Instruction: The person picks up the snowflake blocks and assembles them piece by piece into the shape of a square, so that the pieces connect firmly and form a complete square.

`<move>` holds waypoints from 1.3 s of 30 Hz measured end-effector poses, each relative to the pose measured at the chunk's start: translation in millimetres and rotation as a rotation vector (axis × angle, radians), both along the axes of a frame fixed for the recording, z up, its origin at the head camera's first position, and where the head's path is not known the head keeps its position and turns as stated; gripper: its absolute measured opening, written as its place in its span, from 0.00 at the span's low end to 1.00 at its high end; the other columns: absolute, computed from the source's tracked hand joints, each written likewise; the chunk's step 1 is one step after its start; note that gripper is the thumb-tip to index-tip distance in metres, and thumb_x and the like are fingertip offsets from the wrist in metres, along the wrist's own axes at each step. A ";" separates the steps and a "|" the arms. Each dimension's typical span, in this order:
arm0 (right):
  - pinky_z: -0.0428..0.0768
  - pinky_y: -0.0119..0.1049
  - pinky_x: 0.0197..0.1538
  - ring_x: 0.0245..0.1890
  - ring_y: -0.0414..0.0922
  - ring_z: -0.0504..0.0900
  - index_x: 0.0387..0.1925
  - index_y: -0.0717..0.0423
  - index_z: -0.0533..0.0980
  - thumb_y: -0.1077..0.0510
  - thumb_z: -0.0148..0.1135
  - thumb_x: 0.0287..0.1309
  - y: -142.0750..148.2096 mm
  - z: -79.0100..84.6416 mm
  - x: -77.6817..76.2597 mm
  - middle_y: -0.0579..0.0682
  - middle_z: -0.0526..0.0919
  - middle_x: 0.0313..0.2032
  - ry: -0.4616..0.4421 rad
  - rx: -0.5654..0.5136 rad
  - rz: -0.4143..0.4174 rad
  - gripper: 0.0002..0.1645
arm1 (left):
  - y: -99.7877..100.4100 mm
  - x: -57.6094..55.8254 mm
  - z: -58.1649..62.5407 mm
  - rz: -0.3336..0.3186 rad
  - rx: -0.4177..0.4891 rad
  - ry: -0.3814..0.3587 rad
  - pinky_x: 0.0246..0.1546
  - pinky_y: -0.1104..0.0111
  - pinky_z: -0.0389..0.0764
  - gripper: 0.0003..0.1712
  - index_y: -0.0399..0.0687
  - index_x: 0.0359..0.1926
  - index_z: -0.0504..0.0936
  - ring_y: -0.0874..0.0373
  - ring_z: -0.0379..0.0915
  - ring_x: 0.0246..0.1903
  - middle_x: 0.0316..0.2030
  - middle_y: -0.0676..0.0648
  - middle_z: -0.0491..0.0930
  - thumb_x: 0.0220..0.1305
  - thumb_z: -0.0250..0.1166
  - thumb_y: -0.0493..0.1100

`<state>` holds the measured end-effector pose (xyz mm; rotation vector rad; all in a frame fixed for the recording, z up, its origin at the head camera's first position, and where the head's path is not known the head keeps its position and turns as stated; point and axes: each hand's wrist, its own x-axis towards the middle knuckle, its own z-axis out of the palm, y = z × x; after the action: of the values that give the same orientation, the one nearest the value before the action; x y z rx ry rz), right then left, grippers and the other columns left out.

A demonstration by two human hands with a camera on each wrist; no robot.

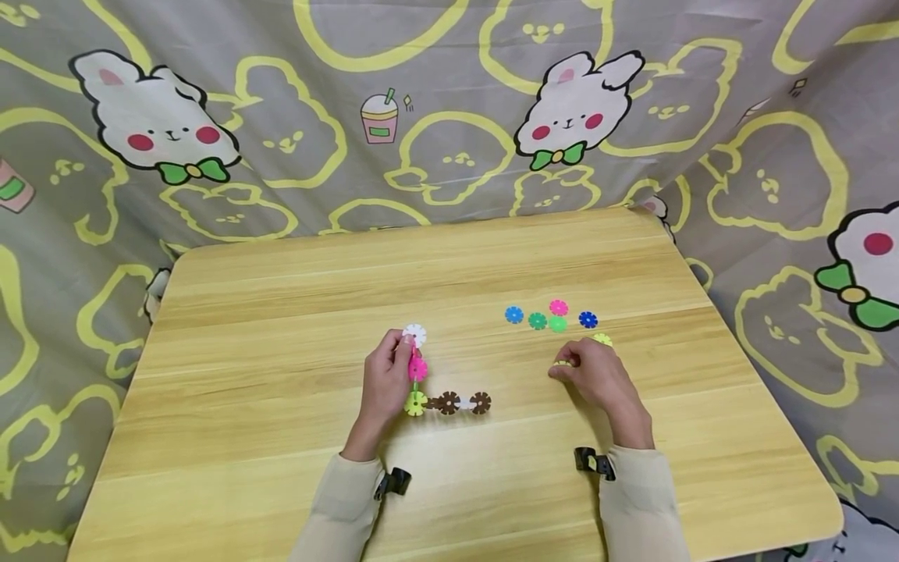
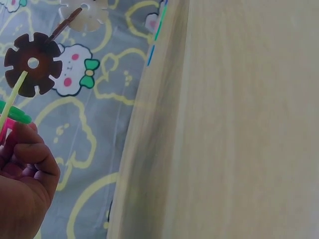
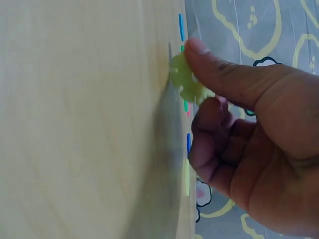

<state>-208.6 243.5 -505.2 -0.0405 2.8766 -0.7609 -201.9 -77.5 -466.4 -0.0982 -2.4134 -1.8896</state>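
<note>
My left hand [image 1: 385,375] grips a chain of notched plastic snowflake discs by its upper part. A white disc [image 1: 414,336] tops the chain, with a pink disc [image 1: 418,369] below and a yellow disc [image 1: 416,403] at the corner. From there the chain runs right through brown discs [image 1: 449,403] with a whitish one between them. In the left wrist view a brown disc [image 2: 33,64] stands out past the fingers. Over to the right, my right hand [image 1: 597,378] pinches a single yellow-green disc [image 3: 184,79] between thumb and finger, close over the table.
Beyond the right hand lie loose discs: a light blue disc [image 1: 514,314], a teal disc [image 1: 537,321], a pink disc [image 1: 559,307], a green disc [image 1: 558,324], a dark blue disc [image 1: 588,319] and a yellow disc [image 1: 602,339]. Patterned curtains [image 1: 449,117] surround the wooden table [image 1: 246,328].
</note>
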 end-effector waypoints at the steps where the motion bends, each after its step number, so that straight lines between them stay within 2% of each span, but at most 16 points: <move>1: 0.64 0.36 0.32 0.28 0.44 0.67 0.27 0.50 0.80 0.53 0.70 0.55 -1.3 -0.1 -0.6 0.47 0.72 0.25 0.010 -0.011 0.005 0.08 | 0.0 -0.1 -0.1 0.002 -0.002 -0.001 0.21 0.76 0.70 0.14 0.30 0.37 0.76 0.62 0.69 0.19 0.23 0.40 0.75 0.74 0.48 0.37; 9: 0.67 0.35 0.32 0.28 0.43 0.69 0.33 0.52 0.78 0.56 0.64 0.61 -22.9 5.6 -8.0 0.47 0.74 0.27 0.062 -0.117 0.044 0.04 | 0.2 -0.6 -1.0 -0.006 0.027 -0.014 0.21 0.75 0.73 0.12 0.34 0.39 0.76 0.62 0.71 0.19 0.24 0.40 0.77 0.74 0.49 0.37; 15: 0.72 0.32 0.31 0.27 0.42 0.71 0.34 0.52 0.76 0.56 0.62 0.63 -50.1 15.5 -14.0 0.45 0.75 0.27 0.115 -0.232 0.124 0.04 | 1.1 0.0 -0.3 0.004 -0.007 -0.020 0.23 0.75 0.71 0.12 0.34 0.40 0.76 0.64 0.69 0.20 0.25 0.41 0.76 0.74 0.49 0.37; 19: 0.74 0.32 0.32 0.28 0.41 0.72 0.35 0.50 0.76 0.56 0.62 0.63 -67.1 19.2 -17.6 0.44 0.76 0.27 0.148 -0.271 0.179 0.04 | 1.1 0.9 0.4 0.007 -0.012 -0.024 0.23 0.75 0.71 0.11 0.34 0.41 0.76 0.63 0.68 0.20 0.25 0.40 0.76 0.74 0.49 0.37; 26: 0.76 0.32 0.33 0.28 0.39 0.74 0.35 0.49 0.77 0.54 0.61 0.64 -88.4 24.3 -22.0 0.42 0.78 0.28 0.195 -0.311 0.227 0.04 | -2.2 -9.8 -39.8 0.022 0.017 0.030 0.21 0.73 0.73 0.11 0.43 0.40 0.76 0.62 0.70 0.20 0.25 0.44 0.76 0.75 0.50 0.43; 30: 0.76 0.32 0.33 0.28 0.38 0.76 0.36 0.48 0.76 0.54 0.60 0.65 -95.2 30.2 -23.0 0.44 0.80 0.29 0.194 -0.337 0.238 0.03 | -1.6 -9.7 -39.5 0.017 0.023 0.035 0.20 0.73 0.73 0.11 0.42 0.40 0.76 0.62 0.70 0.19 0.25 0.44 0.77 0.75 0.50 0.43; 36: 0.73 0.31 0.26 0.22 0.38 0.74 0.37 0.48 0.76 0.54 0.60 0.65 -101.1 36.0 -24.9 0.50 0.83 0.27 0.213 -0.352 0.248 0.03 | 0.1 -9.2 -39.0 0.013 0.022 0.021 0.21 0.73 0.72 0.11 0.42 0.39 0.76 0.62 0.71 0.19 0.24 0.43 0.77 0.74 0.51 0.43; 39: 0.73 0.30 0.25 0.21 0.37 0.74 0.37 0.49 0.76 0.54 0.60 0.65 -104.5 37.0 -25.6 0.48 0.83 0.26 0.226 -0.354 0.256 0.03 | 0.6 -9.3 -39.5 0.016 0.014 0.010 0.21 0.74 0.72 0.11 0.42 0.39 0.77 0.62 0.70 0.19 0.25 0.43 0.77 0.74 0.51 0.43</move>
<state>-234.2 138.9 -468.3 -0.5596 2.8149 -1.2666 -211.2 -76.8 -505.8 -0.0860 -2.3873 -1.8941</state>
